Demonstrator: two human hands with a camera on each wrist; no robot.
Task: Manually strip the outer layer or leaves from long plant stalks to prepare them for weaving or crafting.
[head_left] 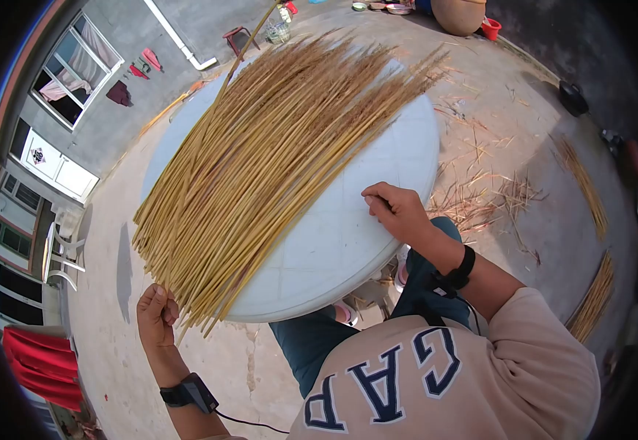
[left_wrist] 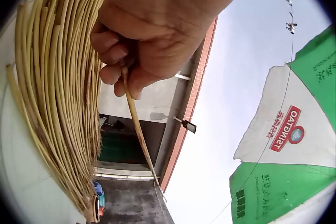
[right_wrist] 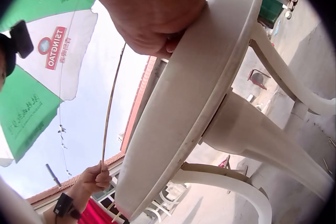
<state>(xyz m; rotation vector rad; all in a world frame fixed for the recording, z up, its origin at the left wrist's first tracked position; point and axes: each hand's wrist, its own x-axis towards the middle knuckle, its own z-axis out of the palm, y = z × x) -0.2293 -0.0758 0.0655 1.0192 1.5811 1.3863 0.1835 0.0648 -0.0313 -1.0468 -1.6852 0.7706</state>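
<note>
A thick bundle of long yellow straw stalks (head_left: 260, 161) lies fanned across a round white plastic table (head_left: 363, 220), its cut ends hanging over the near-left rim. My left hand (head_left: 156, 314) is just off that rim, below the cut ends, and pinches a single stalk (left_wrist: 139, 129) held apart from the bundle (left_wrist: 58, 92). That stalk (head_left: 242, 55) runs up past the table's far side. My right hand (head_left: 392, 209) rests on the bare tabletop to the right of the bundle, fingers curled, nothing visible in it. In the right wrist view it (right_wrist: 152, 19) sits at the table rim (right_wrist: 199, 92).
Loose straw (head_left: 480, 198) litters the concrete to the right, with two more bundles (head_left: 587, 191) (head_left: 594, 297) beyond it. A clay pot (head_left: 458, 15) and a red bucket (head_left: 490, 28) stand far back. White chairs (head_left: 62, 246) are at the left, and a green-white umbrella (left_wrist: 289, 145) is overhead.
</note>
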